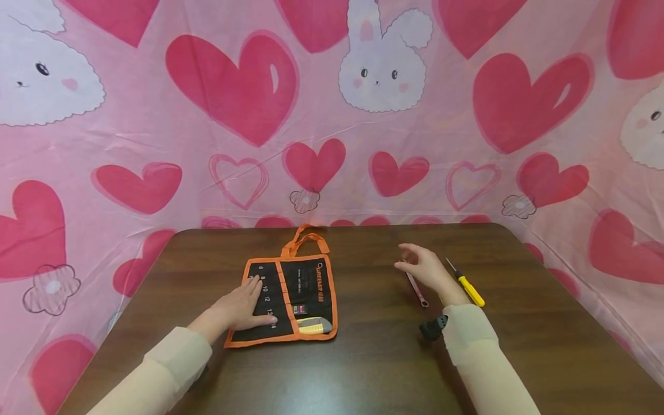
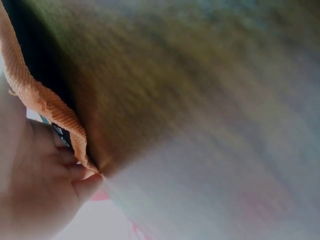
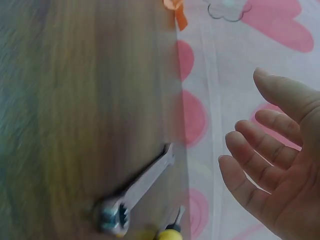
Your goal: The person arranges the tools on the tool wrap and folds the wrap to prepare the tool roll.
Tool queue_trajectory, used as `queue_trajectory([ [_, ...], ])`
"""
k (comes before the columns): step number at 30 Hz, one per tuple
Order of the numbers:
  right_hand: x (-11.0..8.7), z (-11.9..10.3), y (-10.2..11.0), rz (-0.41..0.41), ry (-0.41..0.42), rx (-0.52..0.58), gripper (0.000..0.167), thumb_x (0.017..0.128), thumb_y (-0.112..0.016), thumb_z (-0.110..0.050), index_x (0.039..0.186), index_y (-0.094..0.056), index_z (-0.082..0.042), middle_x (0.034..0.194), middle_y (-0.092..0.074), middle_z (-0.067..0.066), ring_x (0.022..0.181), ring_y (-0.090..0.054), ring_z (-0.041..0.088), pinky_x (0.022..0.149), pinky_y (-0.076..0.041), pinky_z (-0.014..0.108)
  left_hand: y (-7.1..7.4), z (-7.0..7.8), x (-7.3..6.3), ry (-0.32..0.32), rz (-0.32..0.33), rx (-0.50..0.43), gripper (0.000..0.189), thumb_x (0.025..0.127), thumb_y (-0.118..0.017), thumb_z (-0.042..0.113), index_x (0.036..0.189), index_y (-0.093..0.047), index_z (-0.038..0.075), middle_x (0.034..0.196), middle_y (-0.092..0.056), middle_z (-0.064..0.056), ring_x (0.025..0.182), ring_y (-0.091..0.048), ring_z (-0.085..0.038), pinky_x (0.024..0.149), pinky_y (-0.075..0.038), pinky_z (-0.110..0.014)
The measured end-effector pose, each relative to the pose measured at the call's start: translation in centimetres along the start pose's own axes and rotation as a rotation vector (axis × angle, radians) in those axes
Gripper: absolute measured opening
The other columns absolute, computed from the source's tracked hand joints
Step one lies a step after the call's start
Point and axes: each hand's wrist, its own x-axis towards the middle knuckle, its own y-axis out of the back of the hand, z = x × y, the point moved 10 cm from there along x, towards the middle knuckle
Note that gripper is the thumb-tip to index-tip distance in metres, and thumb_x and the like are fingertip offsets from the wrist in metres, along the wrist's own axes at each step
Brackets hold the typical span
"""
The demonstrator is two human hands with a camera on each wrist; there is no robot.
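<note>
A black tool pouch with orange edging and printed size numbers lies unrolled on the table. My left hand rests on its left half, fingers straight and thumb spread. In the left wrist view, the orange edging runs close by the left hand. A yellow and grey utility knife sits in the pouch's lower right. Over on the right, my right hand hovers with loosely bent fingers, nothing between them. A wrench lies beneath it, partly hidden; the right wrist view shows the wrench beside the hand.
A yellow-handled screwdriver lies to the right of the right hand. Orange straps stretch from the pouch's top toward the far edge of the brown wooden table. Behind it hangs a pink cloth with hearts and rabbits.
</note>
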Motion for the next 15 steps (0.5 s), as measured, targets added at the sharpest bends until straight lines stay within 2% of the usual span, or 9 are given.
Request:
queue_trajectory([
  [10,-0.9,2.4,-0.2,-0.036,-0.09,-0.01,0.053,0.088,-0.064,-0.02,0.13,-0.045,0.005,0.108,-0.057,0.021,0.103,-0.053,0.037,0.088,-0.043,0.05,0.3,0.3,-0.2,-0.016,0.01,0.002,0.105,0.075,-0.054,0.069,0.138,-0.029,-0.011,0.144,-0.023,-0.029,0.131,-0.022,-0.043,0.101,-0.027,-0.053],
  [15,-1.3,3.5,-0.4,-0.047,-0.124,-0.023,0.05,0.087,-0.065,-0.018,0.128,-0.047,0.005,0.105,-0.058,0.019,0.096,-0.054,0.034,0.084,-0.045,0.048,0.2,0.2,-0.2,-0.011,0.005,-0.003,0.105,0.075,-0.054,0.069,0.138,-0.029,-0.011,0.144,-0.023,-0.029,0.131,-0.022,-0.043,0.101,-0.027,-0.053],
])
